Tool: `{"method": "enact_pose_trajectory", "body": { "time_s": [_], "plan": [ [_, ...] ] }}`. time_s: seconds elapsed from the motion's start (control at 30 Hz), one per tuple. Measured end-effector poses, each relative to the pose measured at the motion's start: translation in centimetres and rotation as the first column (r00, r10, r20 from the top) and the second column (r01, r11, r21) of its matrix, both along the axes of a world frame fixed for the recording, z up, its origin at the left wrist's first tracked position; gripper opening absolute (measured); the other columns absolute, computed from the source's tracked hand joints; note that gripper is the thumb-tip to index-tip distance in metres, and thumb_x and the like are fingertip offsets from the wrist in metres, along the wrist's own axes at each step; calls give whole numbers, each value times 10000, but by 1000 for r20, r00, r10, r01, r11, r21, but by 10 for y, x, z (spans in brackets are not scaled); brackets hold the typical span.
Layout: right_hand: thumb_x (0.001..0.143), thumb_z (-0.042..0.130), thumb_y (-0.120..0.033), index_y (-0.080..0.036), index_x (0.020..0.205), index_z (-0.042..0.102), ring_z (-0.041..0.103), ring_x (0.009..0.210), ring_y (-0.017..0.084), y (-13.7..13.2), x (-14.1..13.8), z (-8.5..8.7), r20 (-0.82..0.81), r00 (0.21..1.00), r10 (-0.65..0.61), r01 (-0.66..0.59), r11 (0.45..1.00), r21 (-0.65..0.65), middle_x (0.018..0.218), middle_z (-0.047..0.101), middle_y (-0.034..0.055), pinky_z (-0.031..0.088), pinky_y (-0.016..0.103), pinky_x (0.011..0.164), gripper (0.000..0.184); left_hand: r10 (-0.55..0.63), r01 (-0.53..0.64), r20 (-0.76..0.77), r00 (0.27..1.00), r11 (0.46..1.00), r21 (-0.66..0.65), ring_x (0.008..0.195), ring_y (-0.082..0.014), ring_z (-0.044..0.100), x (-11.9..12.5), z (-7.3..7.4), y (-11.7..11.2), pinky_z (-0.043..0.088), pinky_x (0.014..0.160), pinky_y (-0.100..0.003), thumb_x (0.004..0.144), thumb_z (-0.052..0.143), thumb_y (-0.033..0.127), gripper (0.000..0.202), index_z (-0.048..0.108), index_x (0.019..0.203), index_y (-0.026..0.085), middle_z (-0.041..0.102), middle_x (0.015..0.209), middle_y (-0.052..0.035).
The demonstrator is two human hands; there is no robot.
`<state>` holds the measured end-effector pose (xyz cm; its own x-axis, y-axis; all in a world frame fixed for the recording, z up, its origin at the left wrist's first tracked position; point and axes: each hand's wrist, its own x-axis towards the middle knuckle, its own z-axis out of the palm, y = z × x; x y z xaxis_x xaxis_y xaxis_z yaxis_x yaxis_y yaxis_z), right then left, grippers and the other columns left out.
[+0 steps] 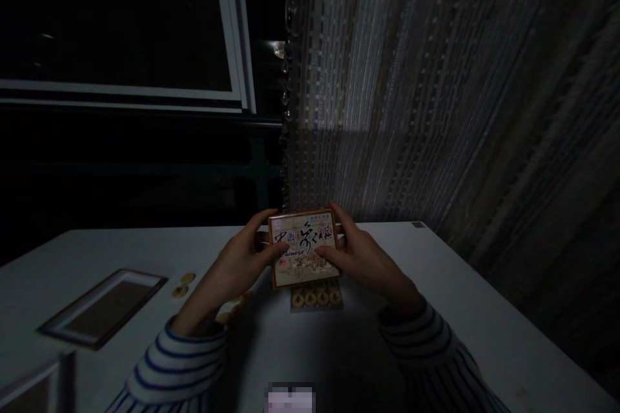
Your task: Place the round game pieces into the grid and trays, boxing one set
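Observation:
Both my hands hold a flat Chinese chess box lid [303, 247] above a white table [484, 322]. My left hand [238, 266] grips its left edge with the thumb on top. My right hand [356, 253] grips its right edge, fingers wrapped behind, thumb on the printed face. Just below the lid sits the tray of round wooden chess pieces [316, 298], partly hidden by the lid. Striped sleeves cover both wrists.
Two loose round pieces [183, 284] lie on the table to the left. A flat framed board or box part [104, 305] rests at the left. A beaded curtain [436, 90] hangs behind the table; a dark window [116, 26] is at the upper left.

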<state>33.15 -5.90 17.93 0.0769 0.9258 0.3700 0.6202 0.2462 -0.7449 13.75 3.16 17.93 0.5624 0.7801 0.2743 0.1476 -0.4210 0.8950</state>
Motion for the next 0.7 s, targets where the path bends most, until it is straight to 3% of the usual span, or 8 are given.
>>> {"method": "enact_pose_trajectory", "body": {
  "time_s": [0.13, 0.3, 0.57, 0.7],
  "plan": [
    [796, 519, -278, -257, 1374, 125, 632, 793, 188, 1, 1, -1, -16, 1000, -8, 8, 1000, 11, 1018, 637, 59, 516, 343, 697, 699, 44, -43, -19, 999, 999, 10, 800, -216, 632, 3, -3, 1, 525, 659, -360, 684, 616, 351, 732, 255, 1308, 223, 639, 979, -86],
    [823, 477, -281, -261, 1364, 169, 631, 786, 187, 3, 3, -2, -59, 997, -43, 46, 997, 66, 1022, 634, 57, 518, 344, 682, 623, -22, 22, 1, 1000, 1000, -16, 808, -217, 629, 9, -10, -2, 536, 622, -344, 632, 672, 296, 904, 128, 1353, 262, 576, 1114, -108],
    [828, 475, -300, -264, 1358, 182, 631, 758, 168, 6, 4, -3, -198, 979, -53, 75, 991, 109, 1030, 627, 66, 525, 315, 650, 607, -20, 19, 83, 996, 1000, 5, 848, -198, 616, 11, -4, -5, 539, 667, -341, 710, 603, 296, 730, 220, 1330, 258, 612, 1046, -82],
    [813, 499, -331, -246, 1367, 151, 629, 754, 165, 7, 4, -5, -185, 982, -46, 61, 995, 76, 1009, 632, 77, 518, 319, 668, 660, 30, -28, 129, 991, 999, -19, 805, -198, 628, 8, 0, -3, 548, 610, -326, 736, 575, 328, 715, 201, 1338, 231, 634, 984, -87]
  ]
}}
